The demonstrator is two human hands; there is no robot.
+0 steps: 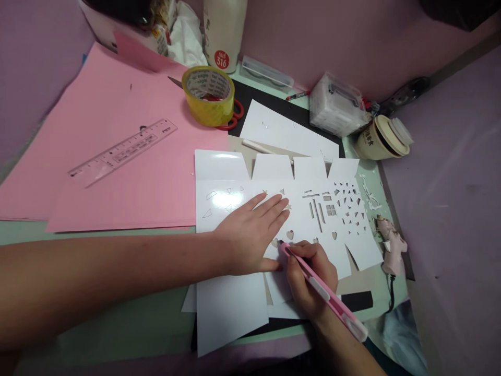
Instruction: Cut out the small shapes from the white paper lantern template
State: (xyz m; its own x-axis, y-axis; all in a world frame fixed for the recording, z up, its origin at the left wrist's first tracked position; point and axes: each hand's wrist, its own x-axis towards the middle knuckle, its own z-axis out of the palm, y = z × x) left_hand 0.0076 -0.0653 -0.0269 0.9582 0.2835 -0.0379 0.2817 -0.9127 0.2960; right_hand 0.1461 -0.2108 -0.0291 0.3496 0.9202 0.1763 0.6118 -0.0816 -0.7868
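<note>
My left hand (pixel 250 230) lies flat with its fingers stretched out, pressing on a white card sheet (pixel 230 297) with tabs along its far edge. Wrapped around a pink craft knife (pixel 313 277), my right hand (pixel 313 271) rests on the same sheet. The knife's tip touches the card at a small heart shape, just right of my left hand. Cut-out hearts, bars and many small triangles show in the right half of the card. Pencilled shapes are drawn on its left part. My left palm covers some of the card.
Pink sheets (pixel 156 188) with a clear ruler (pixel 123 151) lie at left. Yellow tape (pixel 209 99) stands over red-handled scissors (pixel 234 117). At right are a glue gun (pixel 391 245), paper scraps (pixel 370 193), a lidded cup (pixel 381 138) and a clear box (pixel 337 104). A bottle (pixel 224 31) stands behind.
</note>
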